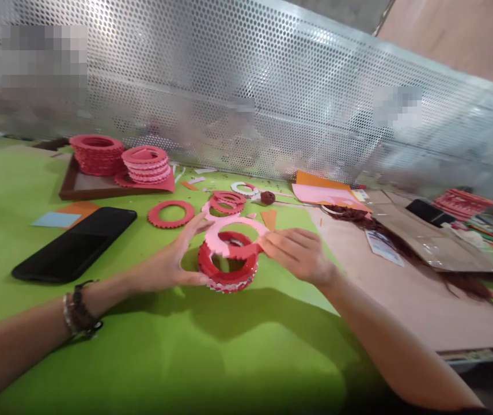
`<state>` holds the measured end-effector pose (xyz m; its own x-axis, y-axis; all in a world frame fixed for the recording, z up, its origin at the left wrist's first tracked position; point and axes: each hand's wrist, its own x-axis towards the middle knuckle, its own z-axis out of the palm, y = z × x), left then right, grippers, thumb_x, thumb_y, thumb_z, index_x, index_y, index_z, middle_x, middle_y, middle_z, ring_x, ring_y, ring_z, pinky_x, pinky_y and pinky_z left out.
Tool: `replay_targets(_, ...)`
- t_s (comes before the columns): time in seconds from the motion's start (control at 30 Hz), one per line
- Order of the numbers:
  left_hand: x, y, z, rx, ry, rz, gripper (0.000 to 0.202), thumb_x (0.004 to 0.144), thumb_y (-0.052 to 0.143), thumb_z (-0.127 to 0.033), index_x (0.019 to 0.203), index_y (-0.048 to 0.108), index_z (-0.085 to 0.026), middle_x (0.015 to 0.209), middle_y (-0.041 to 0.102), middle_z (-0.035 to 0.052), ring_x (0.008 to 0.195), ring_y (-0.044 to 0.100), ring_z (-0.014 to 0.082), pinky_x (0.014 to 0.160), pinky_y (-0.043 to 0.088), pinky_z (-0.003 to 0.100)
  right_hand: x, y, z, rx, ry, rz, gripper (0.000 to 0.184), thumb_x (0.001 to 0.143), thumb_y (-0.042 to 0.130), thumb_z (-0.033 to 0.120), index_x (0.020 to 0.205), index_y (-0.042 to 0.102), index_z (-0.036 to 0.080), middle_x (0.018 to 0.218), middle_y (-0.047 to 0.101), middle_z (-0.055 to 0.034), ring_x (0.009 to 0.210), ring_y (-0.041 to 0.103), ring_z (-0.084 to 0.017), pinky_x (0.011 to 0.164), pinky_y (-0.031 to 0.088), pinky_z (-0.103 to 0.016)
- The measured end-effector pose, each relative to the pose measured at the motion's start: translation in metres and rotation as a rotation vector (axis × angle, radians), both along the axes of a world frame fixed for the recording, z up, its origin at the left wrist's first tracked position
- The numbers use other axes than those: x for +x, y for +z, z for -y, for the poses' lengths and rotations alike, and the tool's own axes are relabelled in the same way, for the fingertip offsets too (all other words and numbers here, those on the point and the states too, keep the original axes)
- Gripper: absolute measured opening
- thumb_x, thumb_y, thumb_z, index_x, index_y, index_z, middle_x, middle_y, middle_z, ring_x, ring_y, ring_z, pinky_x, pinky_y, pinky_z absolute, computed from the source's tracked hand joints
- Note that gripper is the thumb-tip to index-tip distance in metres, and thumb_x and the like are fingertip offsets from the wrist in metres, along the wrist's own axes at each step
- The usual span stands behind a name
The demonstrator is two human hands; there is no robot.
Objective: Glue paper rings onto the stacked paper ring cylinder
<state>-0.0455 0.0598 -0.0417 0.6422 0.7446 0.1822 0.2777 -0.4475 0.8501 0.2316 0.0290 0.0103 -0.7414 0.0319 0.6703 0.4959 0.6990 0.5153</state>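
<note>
My left hand (173, 262) grips the left side of a stack of red scalloped paper rings (228, 271) standing on the green table (99, 346). A pink paper ring (234, 233) lies tilted on top of that stack. My right hand (300, 251) pinches the right edge of the pink ring, fingers curled around it. A beaded bracelet sits on my left wrist.
A black phone (76, 242) lies at left. A brown tray (99, 184) holds two tall piles of red and pink rings (97, 153). Loose rings (171, 213) and paper scraps lie behind the stack. Brown paper (402, 282) covers the right side; a perforated metal screen (272, 98) stands behind.
</note>
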Motion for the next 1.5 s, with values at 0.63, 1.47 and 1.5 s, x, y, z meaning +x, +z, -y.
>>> replay_targets(0.63,0.005,-0.012,0.001,0.335,0.259,-0.089,0.108,0.070,0.052,-0.090,0.152,0.034,-0.021,0.156,0.042,0.0128,0.144,0.036,0.0388,0.118,0.034,0.048,-0.011,0.002,0.005,-0.023,-0.021,0.122,0.022,0.099,0.049,0.009,0.092,0.068,0.017,0.093,0.080,-0.0022,0.069,0.069,-0.009,0.057,0.049,-0.021)
replay_targets(1.47,-0.003,0.041,0.013,0.698,0.187,-0.196,0.058,0.094,0.043,-0.064,0.131,0.057,-0.021,0.129,0.066,0.0115,0.119,0.061,0.0294,0.097,0.049,0.040,-0.020,0.024,0.021,-0.647,0.194,-0.210,0.024,0.102,0.048,0.035,0.102,0.065,0.019,0.096,0.074,-0.0057,0.090,0.070,-0.014,0.079,0.056,-0.028)
replay_targets(1.5,-0.003,0.051,0.014,0.740,0.231,-0.220,0.052,0.096,0.039,-0.060,0.119,0.064,-0.021,0.117,0.072,0.0109,0.107,0.066,0.0278,0.090,0.051,0.038,-0.024,0.028,0.025,-0.624,0.187,-0.245,0.021,0.103,0.046,0.031,0.102,0.064,0.020,0.093,0.074,-0.0046,0.086,0.070,-0.013,0.077,0.056,-0.027)
